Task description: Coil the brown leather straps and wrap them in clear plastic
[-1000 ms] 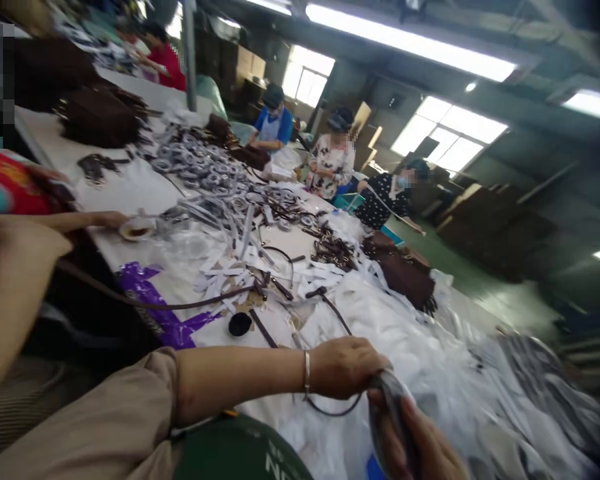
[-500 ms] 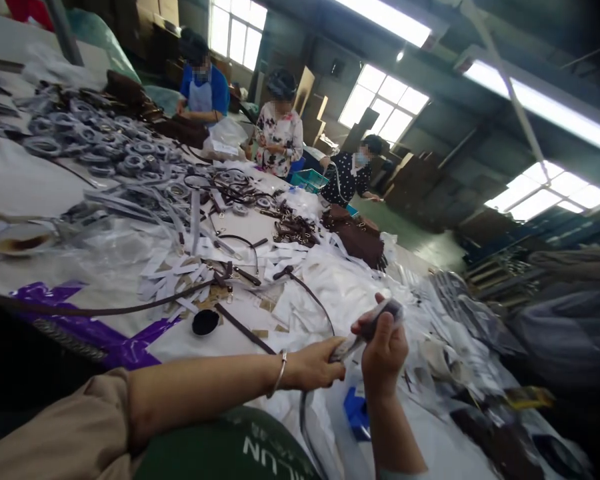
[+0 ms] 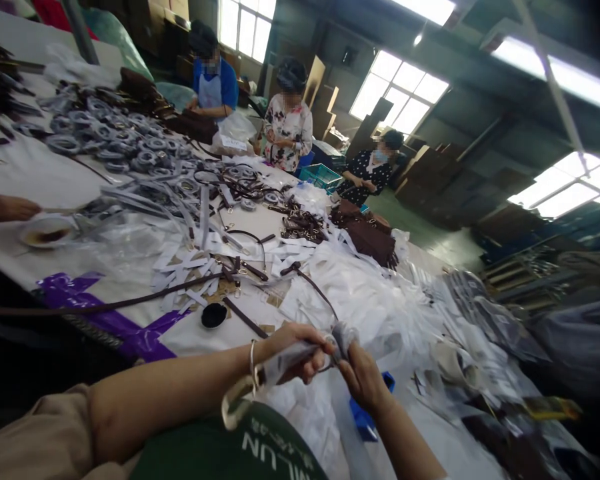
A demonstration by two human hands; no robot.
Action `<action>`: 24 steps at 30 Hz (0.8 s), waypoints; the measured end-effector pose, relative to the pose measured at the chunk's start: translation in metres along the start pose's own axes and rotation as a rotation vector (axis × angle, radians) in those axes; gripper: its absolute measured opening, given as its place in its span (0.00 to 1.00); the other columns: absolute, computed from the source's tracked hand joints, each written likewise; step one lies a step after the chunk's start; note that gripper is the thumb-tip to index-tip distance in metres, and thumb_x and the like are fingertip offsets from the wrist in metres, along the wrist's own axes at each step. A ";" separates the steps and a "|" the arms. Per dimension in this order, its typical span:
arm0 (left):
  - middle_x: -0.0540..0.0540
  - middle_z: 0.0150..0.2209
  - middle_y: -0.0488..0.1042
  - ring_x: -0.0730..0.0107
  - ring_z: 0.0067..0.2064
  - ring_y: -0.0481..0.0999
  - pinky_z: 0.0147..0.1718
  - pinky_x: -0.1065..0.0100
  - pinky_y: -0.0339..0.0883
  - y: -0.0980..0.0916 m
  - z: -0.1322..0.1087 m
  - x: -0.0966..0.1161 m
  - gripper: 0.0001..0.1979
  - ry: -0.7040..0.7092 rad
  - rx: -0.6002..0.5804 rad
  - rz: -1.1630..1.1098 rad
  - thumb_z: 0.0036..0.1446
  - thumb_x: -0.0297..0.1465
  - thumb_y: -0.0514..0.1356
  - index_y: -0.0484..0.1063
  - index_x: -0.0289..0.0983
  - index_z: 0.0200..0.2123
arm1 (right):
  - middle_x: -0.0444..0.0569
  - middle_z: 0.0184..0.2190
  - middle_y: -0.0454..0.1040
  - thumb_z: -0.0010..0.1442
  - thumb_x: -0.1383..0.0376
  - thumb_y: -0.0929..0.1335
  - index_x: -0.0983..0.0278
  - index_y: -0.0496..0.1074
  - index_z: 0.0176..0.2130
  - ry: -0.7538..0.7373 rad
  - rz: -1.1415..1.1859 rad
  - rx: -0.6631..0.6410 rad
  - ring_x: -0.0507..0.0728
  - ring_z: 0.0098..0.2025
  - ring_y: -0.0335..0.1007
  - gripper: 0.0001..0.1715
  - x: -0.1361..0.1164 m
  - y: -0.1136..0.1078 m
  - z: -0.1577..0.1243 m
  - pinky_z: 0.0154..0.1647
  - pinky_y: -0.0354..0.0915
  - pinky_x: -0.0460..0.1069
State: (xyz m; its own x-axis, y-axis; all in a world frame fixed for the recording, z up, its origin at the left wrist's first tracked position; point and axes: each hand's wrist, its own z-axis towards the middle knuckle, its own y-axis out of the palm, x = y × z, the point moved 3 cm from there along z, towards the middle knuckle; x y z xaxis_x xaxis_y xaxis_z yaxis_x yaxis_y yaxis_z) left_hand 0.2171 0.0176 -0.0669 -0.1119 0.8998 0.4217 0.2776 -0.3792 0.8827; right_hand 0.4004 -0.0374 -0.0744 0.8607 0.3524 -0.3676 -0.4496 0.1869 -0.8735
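My left hand (image 3: 300, 352) wears a metal bangle and pinches a strap (image 3: 286, 362) covered in thin whitish wrapping, whose loose end curls back over the wrist. Right beside it, my right hand (image 3: 364, 375) has its fingers closed on a rolled, greyish wrapped part (image 3: 346, 335), apparently of the same strap. The fingertips of both hands nearly meet. A thin brown strap (image 3: 314, 287) lies on the table just beyond them. Below the right hand sits a blue plastic object (image 3: 364, 421), partly hidden by that forearm.
White wrapping sheets (image 3: 360, 287) spread beyond my hands. A black round pot (image 3: 214, 316), paper strips (image 3: 180, 270) and wrapped coils (image 3: 145, 159) cover the table. At the left, another person's hand (image 3: 10, 208) holds a thin stick near a dish (image 3: 49, 233). Three co-workers stand across the table.
Both hands have come lower and closer together, and the right one has turned inward with the rolled part. The strap's end now curls over my left wrist. Another person's hand has appeared at the left.
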 end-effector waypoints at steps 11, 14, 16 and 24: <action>0.32 0.50 0.73 0.55 0.54 0.71 0.55 0.57 0.60 -0.034 -0.007 0.008 0.24 0.445 0.046 0.244 0.64 0.43 0.50 0.70 0.29 0.51 | 0.44 0.18 0.69 0.61 0.44 0.59 0.67 0.70 0.40 0.821 1.261 -0.310 0.48 0.12 0.58 0.30 -0.052 0.059 -0.029 0.12 0.47 0.44; 0.36 0.56 0.68 0.57 0.59 0.65 0.58 0.58 0.55 -0.031 -0.009 0.010 0.24 0.454 -0.035 0.666 0.65 0.42 0.50 0.67 0.35 0.57 | 0.43 0.16 0.68 0.59 0.44 0.61 0.68 0.72 0.39 0.911 1.456 -0.325 0.46 0.10 0.54 0.31 -0.045 0.066 -0.033 0.10 0.44 0.43; 0.38 0.55 0.70 0.59 0.58 0.66 0.58 0.59 0.56 -0.031 -0.010 0.011 0.23 0.438 -0.077 0.928 0.64 0.42 0.52 0.67 0.37 0.57 | 0.43 0.15 0.68 0.59 0.45 0.62 0.69 0.73 0.38 0.959 1.521 -0.328 0.46 0.09 0.53 0.30 -0.039 0.071 -0.036 0.10 0.43 0.43; 0.46 0.51 0.73 0.62 0.55 0.68 0.57 0.66 0.55 -0.056 0.002 0.000 0.22 0.329 0.134 1.010 0.60 0.42 0.56 0.71 0.40 0.54 | 0.40 0.12 0.63 0.61 0.49 0.62 0.73 0.74 0.35 1.023 1.754 -0.314 0.42 0.09 0.48 0.29 -0.039 0.081 -0.027 0.09 0.41 0.39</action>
State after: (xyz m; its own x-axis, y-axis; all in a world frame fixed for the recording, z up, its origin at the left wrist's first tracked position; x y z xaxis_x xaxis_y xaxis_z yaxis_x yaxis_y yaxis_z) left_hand 0.2036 0.0392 -0.1167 -0.0176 0.0725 0.9972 0.4860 -0.8710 0.0719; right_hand 0.3373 -0.0608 -0.1397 -0.5096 -0.6109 -0.6059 -0.8168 0.1223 0.5638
